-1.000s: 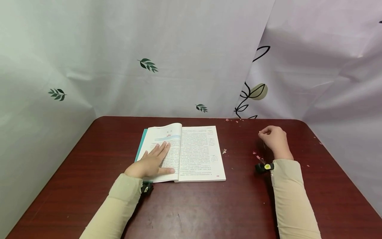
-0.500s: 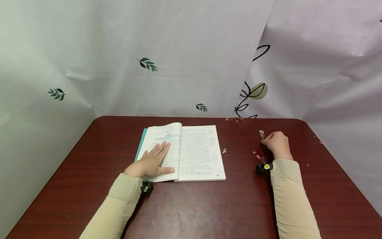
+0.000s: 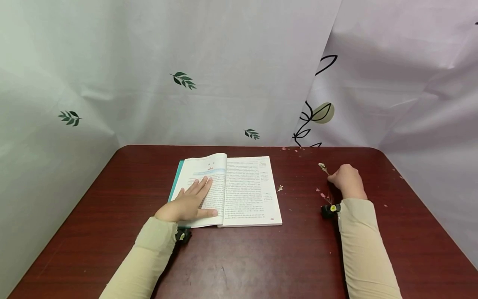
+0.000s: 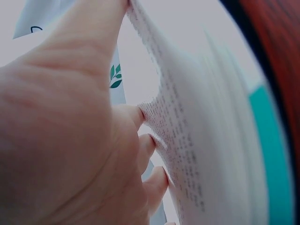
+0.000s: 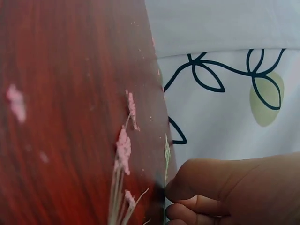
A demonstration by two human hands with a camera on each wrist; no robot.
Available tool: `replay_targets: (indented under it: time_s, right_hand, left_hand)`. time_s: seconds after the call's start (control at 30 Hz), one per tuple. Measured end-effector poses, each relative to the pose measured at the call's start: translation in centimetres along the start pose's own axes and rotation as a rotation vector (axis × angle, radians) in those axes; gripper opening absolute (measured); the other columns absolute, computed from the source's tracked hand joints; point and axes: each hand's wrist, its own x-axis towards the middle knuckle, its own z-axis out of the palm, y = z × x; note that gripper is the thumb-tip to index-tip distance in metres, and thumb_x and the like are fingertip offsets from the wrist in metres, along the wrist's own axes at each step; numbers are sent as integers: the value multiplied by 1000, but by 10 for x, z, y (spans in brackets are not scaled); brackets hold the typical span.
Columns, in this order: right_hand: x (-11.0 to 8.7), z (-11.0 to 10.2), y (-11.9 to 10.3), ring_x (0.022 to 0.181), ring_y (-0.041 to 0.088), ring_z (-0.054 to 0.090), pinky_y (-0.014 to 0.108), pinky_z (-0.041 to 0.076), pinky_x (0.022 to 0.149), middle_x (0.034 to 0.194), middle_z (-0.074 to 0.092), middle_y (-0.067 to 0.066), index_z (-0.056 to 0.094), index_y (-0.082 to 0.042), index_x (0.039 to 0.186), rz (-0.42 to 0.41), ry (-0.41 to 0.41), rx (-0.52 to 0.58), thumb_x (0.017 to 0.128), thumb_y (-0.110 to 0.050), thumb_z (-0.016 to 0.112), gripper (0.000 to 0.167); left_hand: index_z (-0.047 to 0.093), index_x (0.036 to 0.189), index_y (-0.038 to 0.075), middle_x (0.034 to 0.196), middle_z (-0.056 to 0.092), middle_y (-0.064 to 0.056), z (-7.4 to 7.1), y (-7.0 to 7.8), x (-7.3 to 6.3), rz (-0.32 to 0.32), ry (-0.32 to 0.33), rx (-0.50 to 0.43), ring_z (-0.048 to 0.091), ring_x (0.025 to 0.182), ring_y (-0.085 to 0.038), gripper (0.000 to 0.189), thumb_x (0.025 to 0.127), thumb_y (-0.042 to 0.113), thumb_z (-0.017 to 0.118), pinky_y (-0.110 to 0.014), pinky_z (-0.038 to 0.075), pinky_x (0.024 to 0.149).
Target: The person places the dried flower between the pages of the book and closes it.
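Note:
An open book (image 3: 246, 191) with printed pages and a teal cover edge lies on the dark red table. My left hand (image 3: 188, 205) rests with straight, spread fingers on its left page; in the left wrist view the fingertips touch the printed paper (image 4: 173, 122). To the right of the book, my right hand (image 3: 348, 182) pinches the thin stem of a small dried flower sprig (image 3: 322, 166), whose whitish head points away to the upper left. Just left of that hand lies a pink dried flower sprig (image 3: 323, 195), seen closer as pink blossoms (image 5: 123, 150) in the right wrist view.
A loose whitish floret (image 3: 280, 188) lies beside the book's right edge. Pink petal bits (image 3: 296, 150) are scattered at the table's back edge, with a few more at the far right. A pale leaf-patterned curtain (image 3: 209, 108) hangs behind the table (image 3: 239, 265).
My right hand has turned and come down slightly. The whitish flower head, hardly visible at first, shows beyond the fingertips and has tilted left. The left hand has stayed on the page.

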Motion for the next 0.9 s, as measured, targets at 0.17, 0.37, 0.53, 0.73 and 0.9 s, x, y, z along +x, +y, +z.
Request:
replay_targets:
  time_s: [0.17, 0.37, 0.53, 0.73, 0.9]
  right_hand:
    - [0, 1, 3, 50, 20, 45, 33, 39, 51, 48, 38, -3, 44, -15, 50, 5, -38, -23, 91, -17, 61, 45]
    - [3, 2, 6, 50, 17, 42, 31, 37, 53, 49, 37, -5, 43, -17, 50, -22, -43, -22, 92, -19, 60, 45]
    - [4, 4, 8, 51, 16, 41, 31, 37, 53, 50, 37, -4, 44, -16, 52, -44, -22, 20, 91, -16, 58, 42]
    - [6, 9, 6, 72, 33, 59, 46, 50, 68, 79, 64, 17, 64, 3, 83, -78, 60, 61, 95, -15, 62, 22]
    - [6, 12, 1, 81, 37, 61, 50, 50, 73, 95, 66, 23, 65, 7, 100, -82, 38, 77, 99, -13, 60, 21]
  left_hand:
    - [7, 163, 6, 169, 3, -18, 0, -1, 0, 2, 3, 1, 2, 154, -44, 105, 93, 59, 64, -73, 5, 114]
    - [7, 163, 6, 169, 3, -18, 0, -1, 0, -2, 2, 2, 2, 154, -44, 105, 93, 59, 64, -73, 5, 114]
    - [8, 163, 6, 169, 4, -17, 0, -1, 0, -5, 5, -1, 2, 154, -44, 105, 93, 59, 65, -73, 5, 114]
    - [8, 163, 6, 169, 4, -18, 0, 0, 1, -2, 9, 3, 3, 154, -44, 105, 93, 59, 65, -73, 5, 114]
    - [8, 163, 6, 169, 4, -18, 0, -1, 1, 0, 9, -1, 3, 154, -44, 105, 93, 58, 65, -73, 5, 114]
